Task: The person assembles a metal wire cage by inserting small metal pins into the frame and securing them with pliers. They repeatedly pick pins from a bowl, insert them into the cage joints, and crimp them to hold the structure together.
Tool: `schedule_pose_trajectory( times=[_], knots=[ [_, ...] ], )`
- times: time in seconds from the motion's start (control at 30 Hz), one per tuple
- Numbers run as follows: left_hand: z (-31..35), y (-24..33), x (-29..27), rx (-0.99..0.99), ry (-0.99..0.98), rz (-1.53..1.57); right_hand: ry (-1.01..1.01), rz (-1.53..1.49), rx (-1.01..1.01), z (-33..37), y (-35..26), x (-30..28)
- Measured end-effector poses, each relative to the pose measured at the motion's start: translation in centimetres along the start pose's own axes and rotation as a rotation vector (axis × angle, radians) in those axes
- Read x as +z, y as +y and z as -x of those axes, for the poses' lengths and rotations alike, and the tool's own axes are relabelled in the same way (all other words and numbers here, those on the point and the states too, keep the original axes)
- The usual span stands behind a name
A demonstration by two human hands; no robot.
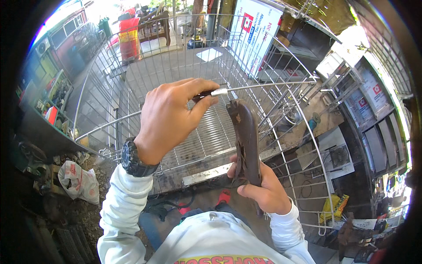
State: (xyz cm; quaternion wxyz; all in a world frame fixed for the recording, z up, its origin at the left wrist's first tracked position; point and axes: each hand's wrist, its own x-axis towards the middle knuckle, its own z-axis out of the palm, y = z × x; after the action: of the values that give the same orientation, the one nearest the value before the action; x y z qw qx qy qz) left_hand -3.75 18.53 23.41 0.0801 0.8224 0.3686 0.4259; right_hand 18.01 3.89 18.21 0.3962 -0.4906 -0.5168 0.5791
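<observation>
My left hand point(171, 116), with a black watch at its wrist, is closed in a pinch at the near top rim point(268, 84) of a big wire basket. Between its thumb and fingers is a small dark piece with a white end point(219, 92), lying along the rim; the fingers hide the rest. In my right hand point(266, 187) is a worn, dark brown curved tool point(247, 136), held upright. Its jagged upper end is just below the white end, seemingly apart from it. The basket's wire grid point(211, 132) spreads beneath and beyond both hands.
A grey work table point(154, 66) is under the basket, a white sheet point(209, 54) on it. Film-covered metal panels point(255, 35) stand at the back. A white sack point(79, 181) lies at left on gravel, a yellow bag point(335, 207) at right. An angle grinder point(314, 121) rests right of the basket.
</observation>
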Motion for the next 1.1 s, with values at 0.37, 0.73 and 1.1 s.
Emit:
schedule_pose_trajectory(
  times=[0.37,0.73,1.1],
  knots=[
    [-1.2,-0.9,-1.2,-0.184,-0.238,0.246,0.060,0.036,-0.066,-1.6,1.1,0.6],
    [-2.2,-0.9,-1.0,-0.239,-0.222,0.324,0.089,0.101,-0.186,-2.5,2.2,1.4],
    [-2.3,-2.0,-0.9,-0.300,-0.221,0.331,0.145,0.273,-0.188,-4.5,1.8,2.3]
  ],
)
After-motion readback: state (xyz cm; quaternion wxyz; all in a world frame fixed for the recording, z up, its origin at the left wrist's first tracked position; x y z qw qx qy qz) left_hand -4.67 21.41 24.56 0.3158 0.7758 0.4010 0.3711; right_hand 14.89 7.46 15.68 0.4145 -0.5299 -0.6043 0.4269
